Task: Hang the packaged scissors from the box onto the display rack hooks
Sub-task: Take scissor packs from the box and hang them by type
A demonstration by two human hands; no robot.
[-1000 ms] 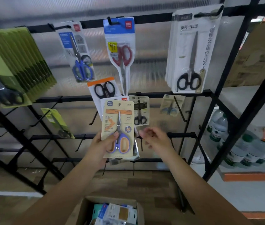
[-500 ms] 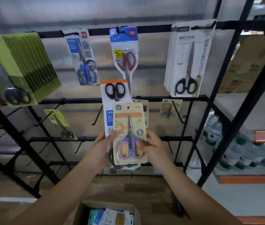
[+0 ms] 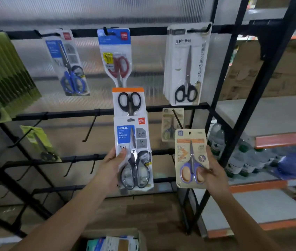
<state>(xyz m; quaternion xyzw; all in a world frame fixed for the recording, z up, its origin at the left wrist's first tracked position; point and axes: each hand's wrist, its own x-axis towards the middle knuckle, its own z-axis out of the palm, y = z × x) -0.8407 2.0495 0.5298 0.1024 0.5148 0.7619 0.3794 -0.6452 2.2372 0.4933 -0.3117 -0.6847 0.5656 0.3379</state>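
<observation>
My left hand grips a stack of packaged scissors in front of the black display rack; the front pack is a blue-labelled HOME pack with grey handles, and an orange-topped pack with black handles sticks up behind it. My right hand holds a small beige pack with purple-handled scissors, apart to the right, just below a small beige pack hanging on a hook. The cardboard box with more packs sits on the floor below.
On the top bar hang a blue-handled pack, a red-handled pack and white packs with black scissors. Green packs fill the left hooks. Several lower hooks are bare. A shelf with water bottles stands at the right.
My right hand has taken the small beige pack off the stack and moved it right. The HOME pack now shows at the front of the stack in my left hand.
</observation>
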